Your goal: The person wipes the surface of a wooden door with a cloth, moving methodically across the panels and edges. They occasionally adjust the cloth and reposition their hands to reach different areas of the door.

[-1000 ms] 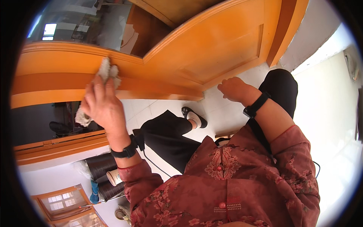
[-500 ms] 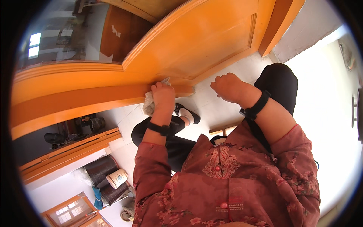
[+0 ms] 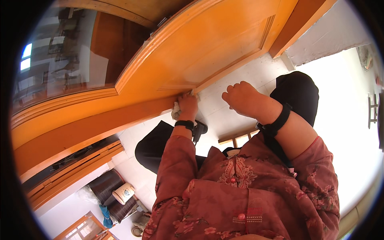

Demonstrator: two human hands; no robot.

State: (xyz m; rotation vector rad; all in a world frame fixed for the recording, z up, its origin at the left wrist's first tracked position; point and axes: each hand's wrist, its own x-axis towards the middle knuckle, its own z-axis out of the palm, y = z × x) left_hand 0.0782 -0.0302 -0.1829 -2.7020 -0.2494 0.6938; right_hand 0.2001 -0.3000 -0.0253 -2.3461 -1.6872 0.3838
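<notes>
Cloth (image 3: 176, 111), pale and crumpled, pressed against the lower rail of the orange wooden door (image 3: 208, 52), just below the corner of the door's recessed panel; mostly hidden beneath the left hand (image 3: 188, 105), only a small bunch showing at that hand's left edge. Left hand: fingers curled together and clamped on the cloth, knuckles touching the door; a black band circles the wrist. Right hand (image 3: 243, 97): held clear of the door, to the right of the left hand and above the pale tiled floor (image 3: 224, 120); fingers folded loosely inward, nothing visible in its grip; a black band on this wrist also. Glass pane (image 3: 60, 64): set in the door frame well to the left of the cloth, dark and reflective. Both sleeves reddish with a floral pattern; dark trousers below the door.
</notes>
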